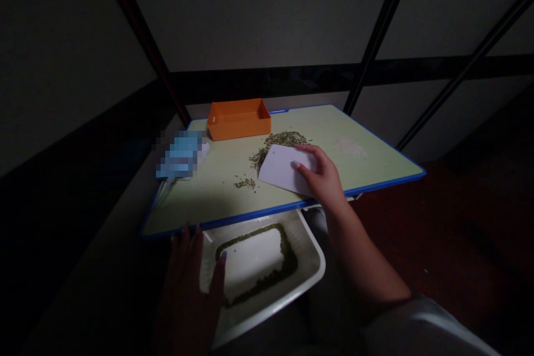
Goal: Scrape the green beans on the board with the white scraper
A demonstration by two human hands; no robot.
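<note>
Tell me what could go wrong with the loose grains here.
The white card in the right hand could flick green grains over the blue table edge, past the white tray, which lies below only part of it. The small cluster might be missed, as it lies apart from the rest.

Your blue-edged table [387,164] stood in dim light, pale wall panels [258,16] with dark strips [267,83] rose behind it, dark reddish floor [417,228] lay to its right.

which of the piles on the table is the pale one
The pale pile, right of the right hand; the large pile behind the white card and the small cluster left of it are both dark greenish.
</note>
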